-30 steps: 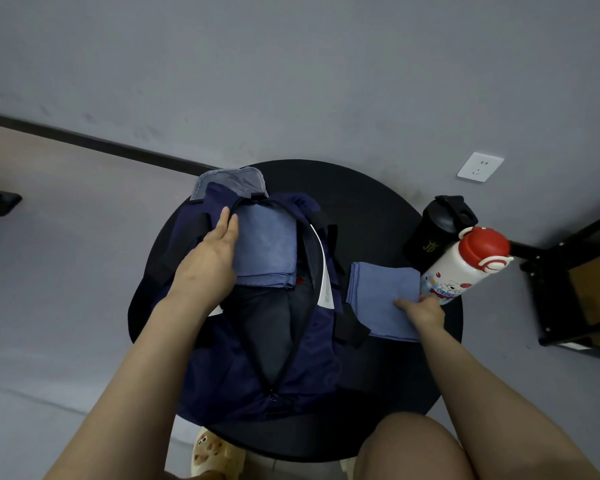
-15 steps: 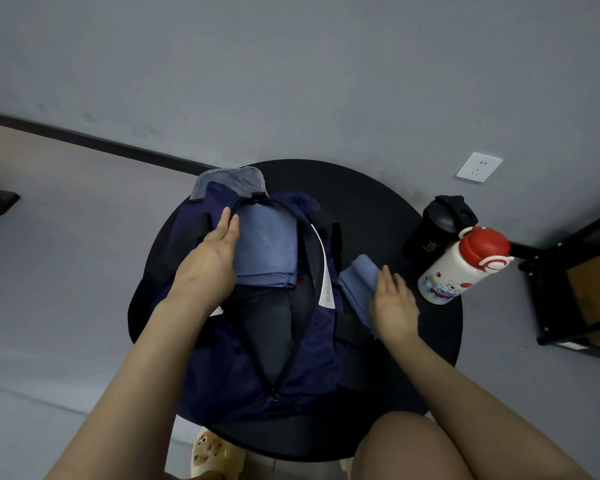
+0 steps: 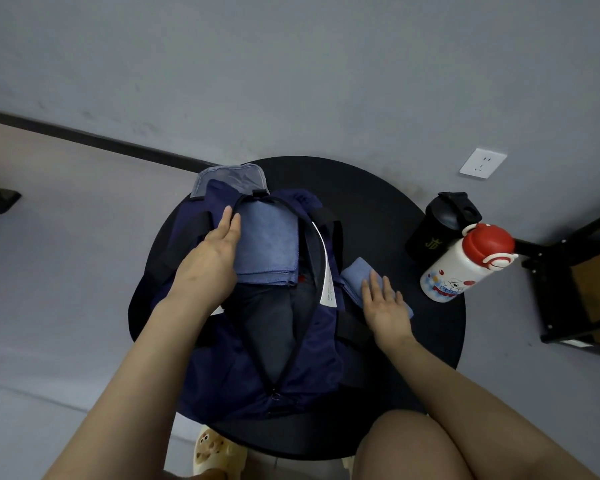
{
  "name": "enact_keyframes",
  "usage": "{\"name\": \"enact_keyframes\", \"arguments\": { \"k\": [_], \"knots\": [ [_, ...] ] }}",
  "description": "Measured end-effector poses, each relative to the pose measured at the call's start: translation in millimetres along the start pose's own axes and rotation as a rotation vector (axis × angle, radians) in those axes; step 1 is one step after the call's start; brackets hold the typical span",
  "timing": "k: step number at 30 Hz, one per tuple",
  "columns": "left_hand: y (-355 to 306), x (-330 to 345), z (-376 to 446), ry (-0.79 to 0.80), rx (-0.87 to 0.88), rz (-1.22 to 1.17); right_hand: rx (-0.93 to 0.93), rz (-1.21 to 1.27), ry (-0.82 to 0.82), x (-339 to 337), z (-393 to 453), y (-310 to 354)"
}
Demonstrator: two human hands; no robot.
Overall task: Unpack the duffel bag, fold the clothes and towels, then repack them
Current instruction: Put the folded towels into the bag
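A round black table [image 3: 378,202] is carrying a navy duffel bag [image 3: 222,368], lying unzipped at its centre. A folded blue towel [image 3: 267,251] is sitting inside the bag's far end. The left hand [image 3: 208,268] is lying flat with straight fingers on that towel's left edge. The right hand [image 3: 387,306] is pressing, fingers extended, on a second blue towel [image 3: 355,275] just beside the bag. A white bottle [image 3: 465,265] and black cup [image 3: 437,226] are standing at the table's right edge.
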State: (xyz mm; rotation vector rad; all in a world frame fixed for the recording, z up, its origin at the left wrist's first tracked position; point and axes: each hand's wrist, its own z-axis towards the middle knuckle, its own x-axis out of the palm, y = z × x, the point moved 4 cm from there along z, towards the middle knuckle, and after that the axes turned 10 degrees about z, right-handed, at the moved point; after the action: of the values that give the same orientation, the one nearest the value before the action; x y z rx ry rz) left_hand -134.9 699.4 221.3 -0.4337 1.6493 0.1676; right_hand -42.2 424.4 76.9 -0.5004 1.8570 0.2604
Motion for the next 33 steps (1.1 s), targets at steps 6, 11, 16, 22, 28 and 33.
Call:
{"name": "enact_keyframes", "arguments": {
  "k": [6,11,16,22,28,33],
  "knots": [
    [3.7,0.8,1.4,0.02,-0.003,-0.011,0.019,0.076,-0.065,-12.8,-1.5,-7.3],
    [5.5,0.8,2.0,0.042,0.0,-0.036,0.066,0.304,-0.212,-34.1,-14.4,-22.5],
    [5.7,-2.2,-0.4,0.044,0.008,-0.056,0.021,0.44,-0.403,-60.3,-26.6,-30.3],
    [-0.7,-4.8,-4.4,0.047,0.013,-0.053,-0.077,0.445,-0.556,-101.1,-48.6,-19.4],
    [7.6,-7.4,-7.2,0.041,-0.001,-0.087,-0.305,0.455,-0.689,-136.7,-61.4,12.9],
    [14.0,-8.8,-8.7,0.046,0.018,-0.132,-0.545,0.439,-0.842,-171.5,-69.7,56.7]
  ]
}}
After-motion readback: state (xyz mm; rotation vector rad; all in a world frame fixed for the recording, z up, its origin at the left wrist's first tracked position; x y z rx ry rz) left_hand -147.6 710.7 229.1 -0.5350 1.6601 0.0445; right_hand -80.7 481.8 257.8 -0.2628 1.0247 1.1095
